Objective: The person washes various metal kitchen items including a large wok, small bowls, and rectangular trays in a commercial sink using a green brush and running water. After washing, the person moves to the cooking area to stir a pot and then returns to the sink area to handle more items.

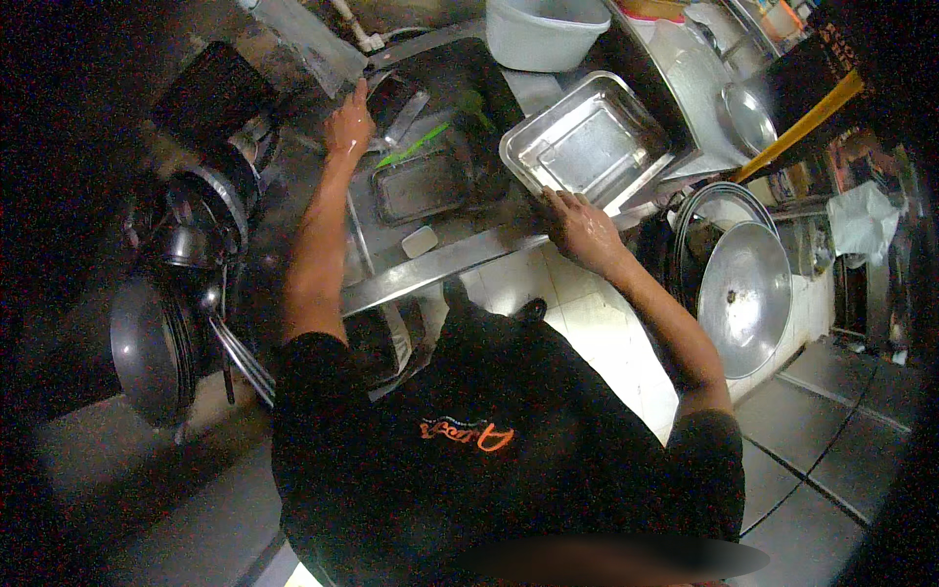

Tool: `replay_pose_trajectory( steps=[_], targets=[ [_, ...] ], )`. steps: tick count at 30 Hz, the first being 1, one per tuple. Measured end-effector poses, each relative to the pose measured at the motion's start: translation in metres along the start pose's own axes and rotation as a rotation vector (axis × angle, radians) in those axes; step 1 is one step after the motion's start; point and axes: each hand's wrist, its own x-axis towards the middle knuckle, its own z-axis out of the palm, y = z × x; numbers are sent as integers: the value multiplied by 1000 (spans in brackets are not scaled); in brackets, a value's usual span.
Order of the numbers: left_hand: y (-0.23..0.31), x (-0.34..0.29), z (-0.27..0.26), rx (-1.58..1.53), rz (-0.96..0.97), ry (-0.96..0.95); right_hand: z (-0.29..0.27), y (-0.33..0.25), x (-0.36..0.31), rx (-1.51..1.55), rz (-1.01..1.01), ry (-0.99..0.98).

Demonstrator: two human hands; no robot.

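Note:
A rectangular stainless steel tray (590, 147) tilts over the right side of the sink. My right hand (585, 233) is at its near rim, fingers on the edge and thumb hidden. Wet and partly curled, my left hand (350, 127) reaches to the sink's far left, index finger stretched forward; what its fingers touch is unclear. Just beyond it are a greyish translucent sheet (308, 44) and a pale pipe fitting (372, 42). Inside the dark sink (391, 284) lie a clear rectangular container (424, 186), a bright green strip-like thing (416, 145) and a small whitish block (420, 242).
A pale plastic tub (546, 34) stands at the back. Large metal bowls (748, 293) lean at the right. Pans (147, 342) and long-handled utensils (240, 347) crowd the left. A yellow bar (802, 125) slants at the upper right, near a round metal lid or bowl (748, 117).

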Motion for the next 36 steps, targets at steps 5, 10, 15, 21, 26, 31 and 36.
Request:
replay_pose_trajectory(
  steps=[5,10,15,21,26,31,36],
  targets=[
    [49,-24,-95,-256,38,298,18,-1,-3,-66,-33,94],
    [107,-23,-150,-877,-393,34,9,-18,7,104,28,194],
    [198,-61,-47,-1608,-341,182,-39,-41,-10,145,51,592],
    [-17,-40,187,-900,-599,86,-15,-19,-23,183,545,644],
    [-78,-118,305,-416,-676,-615,8,-22,-34,354,813,630],
    [-88,-152,340,-360,-647,-765,22,-29,-27,554,893,668],
    [-93,-181,359,-346,-681,-835,20,-24,-27,546,917,675]
  ],
)
